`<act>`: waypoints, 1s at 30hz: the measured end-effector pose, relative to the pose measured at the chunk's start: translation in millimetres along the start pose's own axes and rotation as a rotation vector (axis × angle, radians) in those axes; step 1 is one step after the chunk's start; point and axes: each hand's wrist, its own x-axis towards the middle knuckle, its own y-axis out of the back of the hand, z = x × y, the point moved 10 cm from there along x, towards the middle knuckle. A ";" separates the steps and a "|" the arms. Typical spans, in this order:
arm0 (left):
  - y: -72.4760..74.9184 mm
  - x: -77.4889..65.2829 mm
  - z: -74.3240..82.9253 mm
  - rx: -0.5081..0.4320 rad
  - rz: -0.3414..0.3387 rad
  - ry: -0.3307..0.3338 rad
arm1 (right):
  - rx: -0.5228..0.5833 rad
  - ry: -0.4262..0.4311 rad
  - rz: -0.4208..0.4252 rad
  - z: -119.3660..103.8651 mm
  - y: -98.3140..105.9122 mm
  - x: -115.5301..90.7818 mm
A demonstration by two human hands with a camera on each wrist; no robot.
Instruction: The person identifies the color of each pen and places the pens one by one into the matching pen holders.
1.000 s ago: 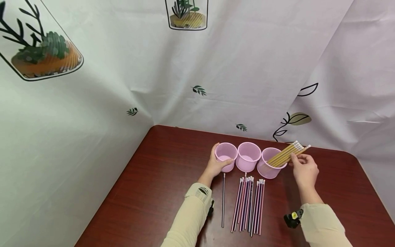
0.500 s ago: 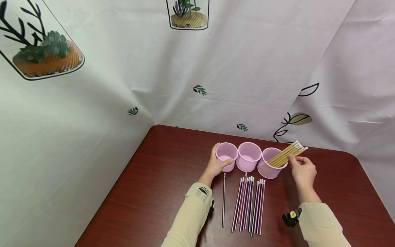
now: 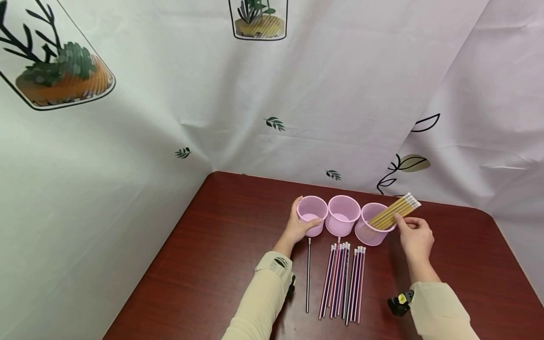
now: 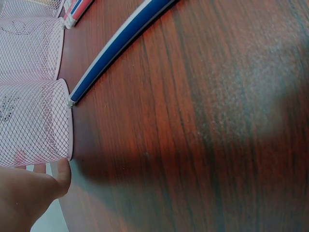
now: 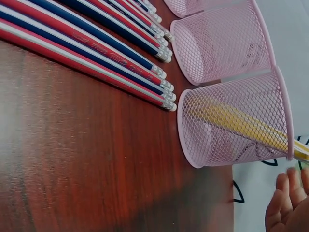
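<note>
My left hand (image 3: 295,229) grips the left pink mesh cup (image 3: 314,232), its thumb across the front wall. The left wrist view shows fingertips at this cup's base. A middle pink cup (image 3: 340,228) stands beside it, with nothing visible inside. In the right pink cup (image 3: 369,239), several yellow pencils (image 3: 393,212) lean rightward, white eraser ends up. My right hand (image 3: 418,240) is at the cup's right rim, thumb and forefinger pinching the nearest yellow pencil of the bundle. The right wrist view cuts off that pinch; the other fingers (image 5: 285,198) are loosely curled below.
Several striped red, white and blue pencils (image 5: 111,58) lie side by side in front of the cups, erasers toward them. A single blue pencil (image 4: 116,50) lies apart before the left cup. The brown table (image 3: 204,264) meets a printed white cloth (image 3: 238,118) behind.
My right hand has shifted slightly left, drawing the outermost yellow pencil in against the bundle. My left hand and the cups stay put.
</note>
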 end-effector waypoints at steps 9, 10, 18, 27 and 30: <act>-0.7 0.2 -1.3 -0.001 -0.010 0.019 | 0.052 0.142 -0.028 -9.9 -4.4 -31.2; -0.8 0.3 -1.4 -0.001 -0.010 0.020 | 0.048 0.161 -0.060 -10.0 -8.8 -35.3; 1.2 1.1 -1.6 0.005 0.005 0.008 | -0.223 0.204 -0.558 20.5 -69.5 -62.1; 0.5 1.6 -2.1 0.019 0.003 0.012 | -0.334 0.222 -0.696 34.0 -93.2 -85.2; 0.6 1.8 -2.1 0.019 0.005 0.010 | -0.352 0.230 -0.692 30.0 -96.1 -88.7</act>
